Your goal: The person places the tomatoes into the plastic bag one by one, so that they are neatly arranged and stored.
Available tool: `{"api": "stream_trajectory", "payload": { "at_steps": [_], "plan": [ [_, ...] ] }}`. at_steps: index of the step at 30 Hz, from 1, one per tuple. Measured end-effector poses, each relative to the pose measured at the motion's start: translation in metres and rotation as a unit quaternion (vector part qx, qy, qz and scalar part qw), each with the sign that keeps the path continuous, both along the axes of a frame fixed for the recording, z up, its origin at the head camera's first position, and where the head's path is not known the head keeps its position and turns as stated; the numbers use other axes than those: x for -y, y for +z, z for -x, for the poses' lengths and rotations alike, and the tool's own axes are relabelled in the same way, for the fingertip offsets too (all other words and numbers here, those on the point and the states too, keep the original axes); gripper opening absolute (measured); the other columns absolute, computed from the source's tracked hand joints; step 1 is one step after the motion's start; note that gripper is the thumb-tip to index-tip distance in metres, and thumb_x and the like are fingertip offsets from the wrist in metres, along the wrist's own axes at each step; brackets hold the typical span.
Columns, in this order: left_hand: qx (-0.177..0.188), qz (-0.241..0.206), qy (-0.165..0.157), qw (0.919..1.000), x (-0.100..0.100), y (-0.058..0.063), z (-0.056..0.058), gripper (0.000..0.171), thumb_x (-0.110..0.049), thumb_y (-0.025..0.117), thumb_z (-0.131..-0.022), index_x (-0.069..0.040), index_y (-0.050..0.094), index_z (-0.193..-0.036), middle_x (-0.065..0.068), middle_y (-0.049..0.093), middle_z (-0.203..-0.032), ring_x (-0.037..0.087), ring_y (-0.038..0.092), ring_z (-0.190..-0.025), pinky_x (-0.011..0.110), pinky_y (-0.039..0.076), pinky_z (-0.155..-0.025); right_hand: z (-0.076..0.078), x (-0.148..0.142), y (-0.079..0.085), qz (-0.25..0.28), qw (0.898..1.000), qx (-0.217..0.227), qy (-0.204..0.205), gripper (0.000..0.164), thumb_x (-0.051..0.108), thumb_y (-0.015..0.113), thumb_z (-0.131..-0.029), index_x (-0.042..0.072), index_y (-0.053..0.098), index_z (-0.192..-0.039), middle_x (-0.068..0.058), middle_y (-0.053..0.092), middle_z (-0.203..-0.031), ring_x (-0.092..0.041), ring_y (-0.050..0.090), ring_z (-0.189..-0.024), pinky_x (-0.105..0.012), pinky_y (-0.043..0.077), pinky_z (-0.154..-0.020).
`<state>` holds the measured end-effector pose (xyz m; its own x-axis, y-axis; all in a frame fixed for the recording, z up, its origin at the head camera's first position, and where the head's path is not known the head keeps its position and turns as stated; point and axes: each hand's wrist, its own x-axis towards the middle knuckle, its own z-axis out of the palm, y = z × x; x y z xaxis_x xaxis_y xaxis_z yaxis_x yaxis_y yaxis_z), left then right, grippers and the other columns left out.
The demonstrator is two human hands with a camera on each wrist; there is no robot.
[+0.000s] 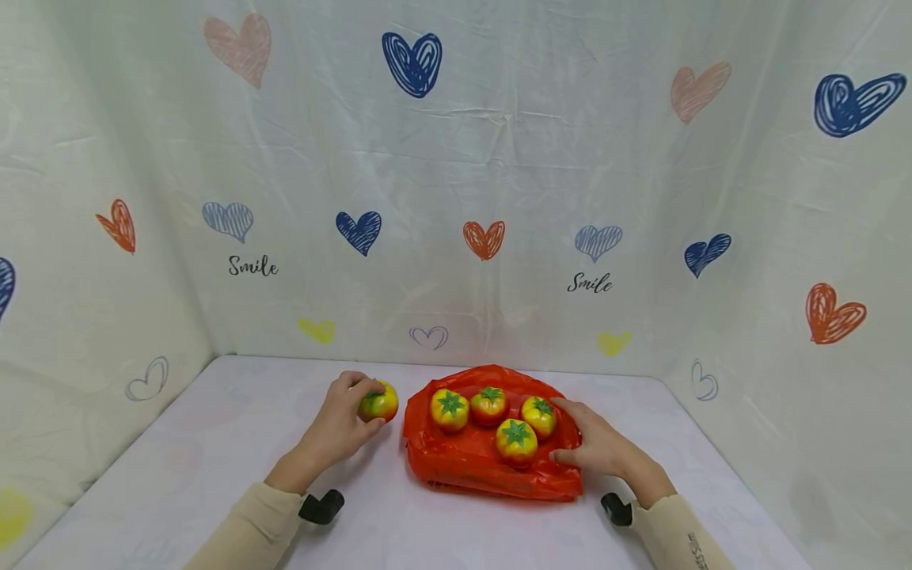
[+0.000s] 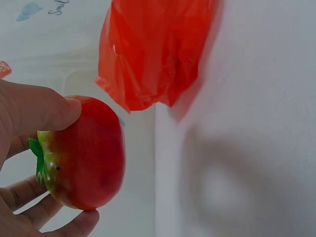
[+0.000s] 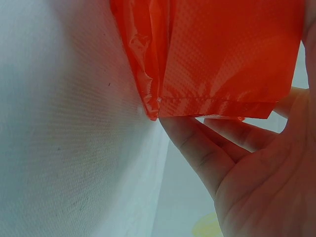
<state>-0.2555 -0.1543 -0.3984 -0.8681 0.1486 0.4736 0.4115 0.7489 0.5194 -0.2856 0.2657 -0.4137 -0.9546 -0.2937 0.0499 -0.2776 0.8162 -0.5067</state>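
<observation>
My left hand (image 1: 340,419) pinches a red-and-yellow tomato (image 1: 379,402) with a green leafy top, beside the red plastic bag's left side. The left wrist view shows the tomato (image 2: 94,153) between thumb and fingers, its red end facing away from the palm. The red plastic bag (image 1: 463,471) lies spread on the table with several like tomatoes (image 1: 516,442) on it. At its right edge, my right hand (image 1: 602,445) holds the bag, thumb and a finger reaching over it. In the right wrist view the bag (image 3: 227,59) hides some fingertips.
Under the bag is a white table (image 1: 235,427) with faint printed marks. White cloth (image 1: 499,166) printed with hearts and the word Smile hangs behind and at both sides. Black curved pieces (image 1: 322,507) stick out at both sleeve cuffs.
</observation>
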Motion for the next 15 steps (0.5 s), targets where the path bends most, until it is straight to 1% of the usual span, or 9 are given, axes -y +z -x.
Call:
{"api": "stream_trajectory", "payload": {
  "at_steps": [3,10,15],
  "plan": [
    [-0.002,0.001,-0.004,1.0000,-0.002,0.002,-0.002,0.041,-0.006,0.081,-0.073,-0.012,0.062,-0.109,0.012,0.044,-0.118,0.031,0.044,-0.112,0.044,0.052,-0.087,0.000,0.000,0.000,-0.001,1.000,-0.001,0.000,0.091,0.033,0.082,-0.070,0.019,0.036,-0.146,-0.011,0.041,-0.143,-0.035,0.040,-0.128,-0.061,0.042,-0.094],
    [-0.031,0.001,-0.025,0.9992,-0.005,0.009,-0.006,0.040,-0.006,0.081,-0.073,-0.010,0.062,-0.108,0.013,0.046,-0.117,0.033,0.044,-0.111,0.045,0.050,-0.089,0.000,0.000,0.000,0.001,1.000,0.001,0.000,0.091,0.033,0.081,-0.070,0.019,0.035,-0.147,-0.011,0.041,-0.143,-0.035,0.039,-0.129,-0.060,0.042,-0.094],
    [-0.032,0.003,-0.029,0.9991,-0.009,0.012,-0.009,0.042,-0.006,0.081,-0.073,-0.012,0.061,-0.109,0.011,0.045,-0.117,0.032,0.044,-0.112,0.044,0.051,-0.089,0.001,-0.001,0.000,-0.001,1.000,-0.002,0.001,0.091,0.033,0.081,-0.070,0.019,0.035,-0.147,-0.011,0.040,-0.143,-0.035,0.039,-0.128,-0.061,0.042,-0.094]
  ]
}}
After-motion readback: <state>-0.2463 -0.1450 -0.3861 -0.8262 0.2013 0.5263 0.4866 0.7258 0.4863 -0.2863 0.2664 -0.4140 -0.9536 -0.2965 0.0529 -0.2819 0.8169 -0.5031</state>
